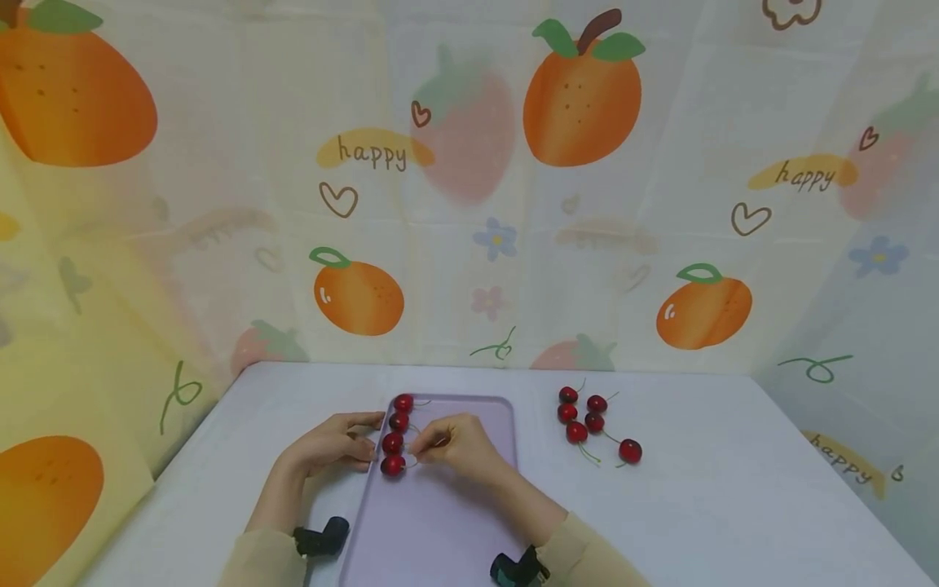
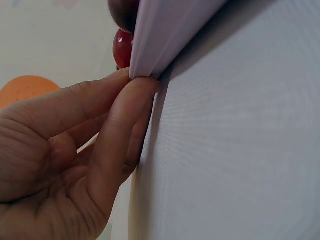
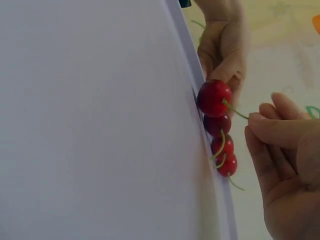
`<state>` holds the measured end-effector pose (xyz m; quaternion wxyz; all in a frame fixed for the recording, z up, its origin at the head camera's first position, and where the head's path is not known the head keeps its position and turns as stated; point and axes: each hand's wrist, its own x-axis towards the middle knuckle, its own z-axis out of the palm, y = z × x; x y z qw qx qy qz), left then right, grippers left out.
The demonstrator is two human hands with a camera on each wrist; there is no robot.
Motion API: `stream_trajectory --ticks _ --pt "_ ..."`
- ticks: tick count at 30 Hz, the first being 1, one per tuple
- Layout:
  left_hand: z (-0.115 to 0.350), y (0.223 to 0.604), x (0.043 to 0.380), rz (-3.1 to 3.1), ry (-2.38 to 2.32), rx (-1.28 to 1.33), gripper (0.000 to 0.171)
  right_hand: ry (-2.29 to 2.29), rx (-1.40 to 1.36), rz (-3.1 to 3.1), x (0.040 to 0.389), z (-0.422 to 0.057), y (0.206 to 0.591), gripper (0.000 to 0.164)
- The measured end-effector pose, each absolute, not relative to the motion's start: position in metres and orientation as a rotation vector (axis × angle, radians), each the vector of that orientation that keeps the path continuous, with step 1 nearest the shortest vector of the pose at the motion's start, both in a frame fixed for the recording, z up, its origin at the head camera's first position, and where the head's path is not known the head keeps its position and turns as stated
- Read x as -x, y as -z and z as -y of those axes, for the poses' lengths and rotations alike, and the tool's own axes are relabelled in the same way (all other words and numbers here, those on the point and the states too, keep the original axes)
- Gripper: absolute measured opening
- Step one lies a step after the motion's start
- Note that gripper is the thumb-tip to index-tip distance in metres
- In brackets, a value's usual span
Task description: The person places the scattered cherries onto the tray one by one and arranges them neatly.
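Note:
Four red cherries form a row along the left rim of a pale purple tray (image 1: 433,530). My right hand (image 1: 464,447) pinches the thin green stem of the nearest cherry (image 3: 214,98) between thumb and fingertip. That cherry lies against the rim, touching the row; the other cherries (image 3: 223,145) line up beyond it, stems on. At the tray's left edge, my left hand (image 1: 330,444) holds the rim between thumb and fingers, as the left wrist view shows up close.
To the right of the tray, a loose group of several cherries (image 1: 576,432) with stems lies on the white table (image 1: 704,505). One cherry (image 1: 630,452) sits slightly apart. A fruit-printed curtain (image 1: 455,285) stands behind the table. Both wrists wear black cameras (image 1: 323,538).

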<state>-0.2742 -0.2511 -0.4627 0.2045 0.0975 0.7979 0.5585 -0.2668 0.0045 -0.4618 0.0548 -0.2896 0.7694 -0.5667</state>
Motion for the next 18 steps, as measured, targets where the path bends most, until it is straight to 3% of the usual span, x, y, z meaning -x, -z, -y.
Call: stream_trajectory --ticks 18 --pt "0.2503 0.4618 0.2736 -2.222 -1.556 -0.27 0.07 1.543 0.954 -2.488 0.2644 -0.0004 0.4623 0.017"
